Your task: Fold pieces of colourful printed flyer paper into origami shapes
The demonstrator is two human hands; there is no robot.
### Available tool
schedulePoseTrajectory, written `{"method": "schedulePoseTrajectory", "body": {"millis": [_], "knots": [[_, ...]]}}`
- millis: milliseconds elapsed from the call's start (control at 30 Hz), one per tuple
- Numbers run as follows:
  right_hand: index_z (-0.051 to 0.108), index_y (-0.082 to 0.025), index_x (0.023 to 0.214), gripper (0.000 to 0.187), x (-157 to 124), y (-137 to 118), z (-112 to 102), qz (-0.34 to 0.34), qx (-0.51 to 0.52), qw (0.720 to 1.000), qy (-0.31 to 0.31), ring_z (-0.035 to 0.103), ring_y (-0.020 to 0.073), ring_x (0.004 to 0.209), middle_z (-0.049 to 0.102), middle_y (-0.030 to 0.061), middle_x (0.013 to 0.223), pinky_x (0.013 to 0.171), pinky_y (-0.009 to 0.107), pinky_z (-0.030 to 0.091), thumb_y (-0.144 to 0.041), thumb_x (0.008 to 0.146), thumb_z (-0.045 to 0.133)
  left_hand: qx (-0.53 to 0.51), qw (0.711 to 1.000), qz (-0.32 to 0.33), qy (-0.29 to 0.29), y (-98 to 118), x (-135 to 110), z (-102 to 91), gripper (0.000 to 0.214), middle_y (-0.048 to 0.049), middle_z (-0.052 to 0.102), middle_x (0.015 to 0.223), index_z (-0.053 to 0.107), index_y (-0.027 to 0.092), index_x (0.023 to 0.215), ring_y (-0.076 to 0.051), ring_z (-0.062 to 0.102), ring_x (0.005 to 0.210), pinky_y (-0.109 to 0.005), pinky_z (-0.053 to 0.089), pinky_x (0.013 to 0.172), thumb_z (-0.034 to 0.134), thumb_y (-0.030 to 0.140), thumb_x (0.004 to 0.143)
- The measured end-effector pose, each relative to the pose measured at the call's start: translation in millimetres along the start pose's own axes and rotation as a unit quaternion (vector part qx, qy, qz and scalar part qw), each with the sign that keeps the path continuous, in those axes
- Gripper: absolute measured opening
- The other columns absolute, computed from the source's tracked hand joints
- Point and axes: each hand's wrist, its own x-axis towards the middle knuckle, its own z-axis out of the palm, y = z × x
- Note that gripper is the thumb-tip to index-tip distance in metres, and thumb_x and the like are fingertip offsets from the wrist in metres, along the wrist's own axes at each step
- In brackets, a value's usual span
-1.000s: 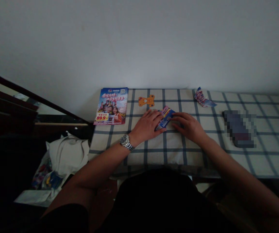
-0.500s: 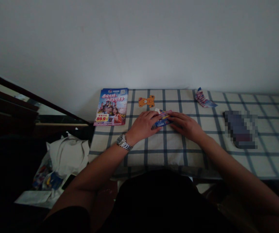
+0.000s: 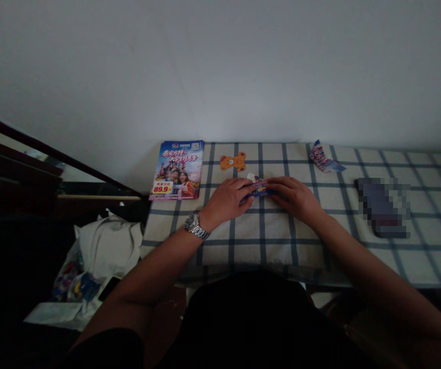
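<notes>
A small piece of colourful printed paper [image 3: 259, 187] lies folded on the checked tablecloth [image 3: 274, 230], between my two hands. My left hand [image 3: 228, 201], with a metal watch on its wrist, presses on the paper's left end with curled fingers. My right hand [image 3: 296, 197] holds the paper's right end, fingers closed on it. Both hands rest on the cloth near the middle of the table.
A colourful flyer [image 3: 176, 169] lies at the table's far left corner. An orange bear-shaped cutout [image 3: 232, 162] sits beyond my hands. Another folded paper scrap [image 3: 323, 158] lies far right, and a dark blurred object [image 3: 384, 206] to the right. Bags and cloth [image 3: 101, 246] lie on the floor left.
The paper was flatter and larger a second ago; both hands have folded it narrower and drawn closer together over it.
</notes>
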Motion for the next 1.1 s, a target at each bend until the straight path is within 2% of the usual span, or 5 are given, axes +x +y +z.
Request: {"method": "schedulePoseTrajectory", "body": {"millis": [233, 467, 667, 867, 1100], "knots": [[0.074, -0.026, 0.121, 0.024, 4, 1, 1, 0.018, 0.006, 1.000, 0.019, 0.073, 0.0293, 0.114, 0.077, 0.0092, 0.125, 0.099, 0.050, 0.061, -0.024, 0.104, 0.058, -0.001, 0.999, 0.008, -0.032, 1, -1, -6.6, 0.051, -0.0098, 0.062, 0.143, 0.062, 0.025, 0.144, -0.029, 0.059, 0.131, -0.050, 0.048, 0.114, 0.069, 0.048, 0.099], [0.073, -0.027, 0.117, 0.019, 1, 2, 0, 0.042, 0.015, 0.998, 0.040, 0.074, 0.0276, 0.112, 0.078, 0.0077, 0.124, 0.098, 0.047, 0.062, -0.028, 0.105, 0.058, 0.015, 1.000, 0.012, -0.010, -8, -2, -11.1, 0.032, -0.0072, 0.068, 0.132, 0.067, 0.024, 0.133, -0.025, 0.065, 0.118, -0.045, 0.054, 0.106, 0.063, 0.034, 0.104], [0.072, -0.028, 0.121, 0.021, 1, 0, -6, 0.062, 0.045, 0.995, 0.056, 0.073, 0.0290, 0.115, 0.076, 0.0079, 0.127, 0.099, 0.049, 0.061, -0.028, 0.102, 0.063, -0.016, 0.999, -0.007, 0.033, -11, -2, -10.7, 0.024, -0.0058, 0.075, 0.121, 0.070, 0.021, 0.121, -0.020, 0.071, 0.108, -0.038, 0.060, 0.095, 0.054, 0.036, 0.109], [0.073, -0.026, 0.106, 0.013, 9, -12, -17, 0.077, 0.075, 0.989, 0.102, 0.074, 0.0263, 0.097, 0.076, 0.0078, 0.105, 0.085, 0.041, 0.061, -0.028, 0.102, 0.061, -0.099, 0.984, -0.042, 0.141, -9, 0, -15.9, 0.020, -0.0052, 0.073, 0.106, 0.074, 0.020, 0.106, -0.017, 0.071, 0.100, -0.033, 0.061, 0.090, 0.061, 0.036, 0.106], [0.073, -0.022, 0.105, 0.021, 16, -16, -20, 0.159, 0.132, 0.974, 0.094, 0.068, 0.0201, 0.070, 0.073, 0.0033, 0.082, 0.064, 0.033, 0.057, -0.041, 0.097, 0.069, -0.129, 0.969, -0.099, 0.187, -11, -1, -14.4, 0.022, -0.0053, 0.076, 0.102, 0.071, 0.020, 0.115, -0.017, 0.071, 0.089, -0.031, 0.059, 0.081, 0.066, 0.038, 0.104]]}}
